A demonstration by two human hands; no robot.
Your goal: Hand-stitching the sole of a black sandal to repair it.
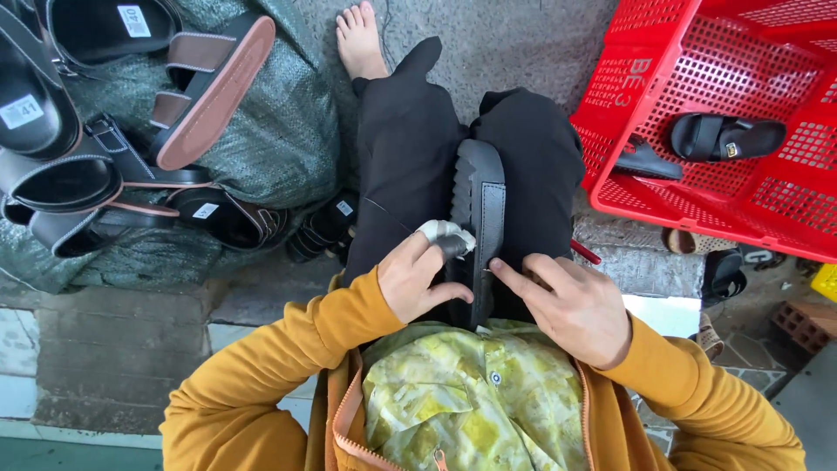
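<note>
Mustard sleeves frame a black sandal (485,202) propped on edge between the person's knees. At left, the left hand (420,275), its forefinger taped white, pinches the sole's edge; the right hand (571,303) presses fingertips (497,264) against the strap, seemingly pinching a needle.

- A black sandal sole (485,205) with a scalloped tread edge stands on its side at the frame's centre, wedged lengthwise between the black-trousered knees.
- A thin thread (388,214) runs taut from it toward the left.
</note>
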